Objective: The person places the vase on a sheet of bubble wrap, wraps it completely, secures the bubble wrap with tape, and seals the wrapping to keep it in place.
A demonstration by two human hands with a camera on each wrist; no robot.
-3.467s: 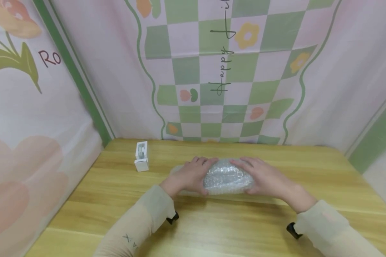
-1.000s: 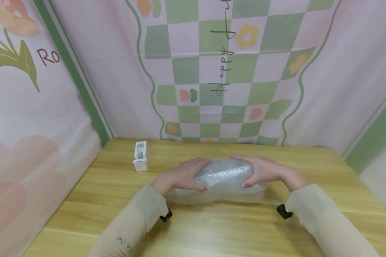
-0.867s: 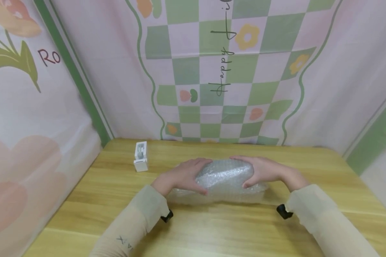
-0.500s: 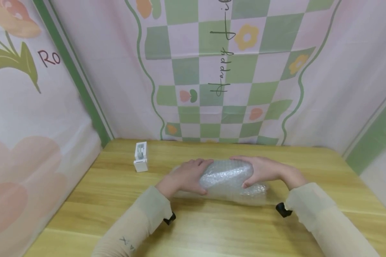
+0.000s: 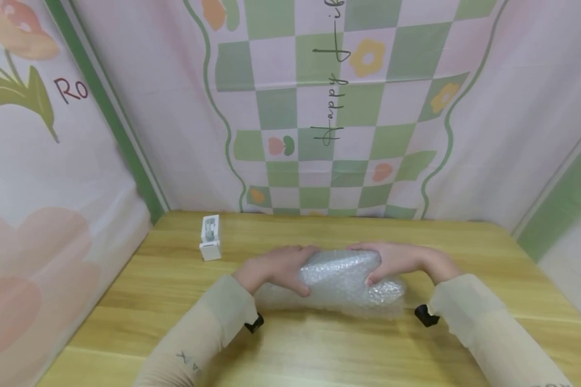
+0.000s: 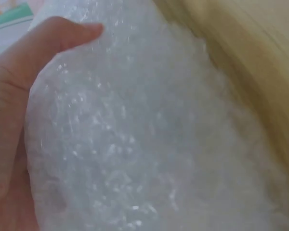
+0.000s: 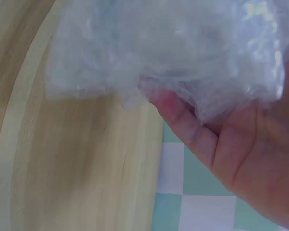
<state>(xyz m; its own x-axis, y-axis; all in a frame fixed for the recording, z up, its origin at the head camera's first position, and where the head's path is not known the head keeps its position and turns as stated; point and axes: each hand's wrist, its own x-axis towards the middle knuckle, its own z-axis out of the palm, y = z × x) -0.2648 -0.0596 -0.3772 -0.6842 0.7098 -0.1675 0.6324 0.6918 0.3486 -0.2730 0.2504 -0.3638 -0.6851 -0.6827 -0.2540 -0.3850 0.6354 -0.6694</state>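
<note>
A bundle of clear bubble wrap (image 5: 339, 282) lies across the middle of the table, whatever may be inside not visible. On its left part my left hand (image 5: 283, 269) grips it, the thumb in front and the fingers over the far side. My right hand (image 5: 399, 260) holds the right part the same way. The left wrist view shows the left thumb (image 6: 62, 36) curved over the bubble wrap (image 6: 135, 120). In the right wrist view, a finger of the right hand (image 7: 245, 159) tucks against the loose end of the bubble wrap (image 7: 159, 48).
Toward the back left of the wooden table (image 5: 290, 349) stands a small white box (image 5: 210, 239) with something pale inside. A patterned cloth (image 5: 314, 107) with green checks hangs behind the table, and another cloth (image 5: 53, 177) covers the left side.
Compared with 3.5 seconds ago, the bundle sits a little nearer me, and its crinkled right end shows below my right hand. Both hands have kept hold, shifting slightly toward me in the last half second.
</note>
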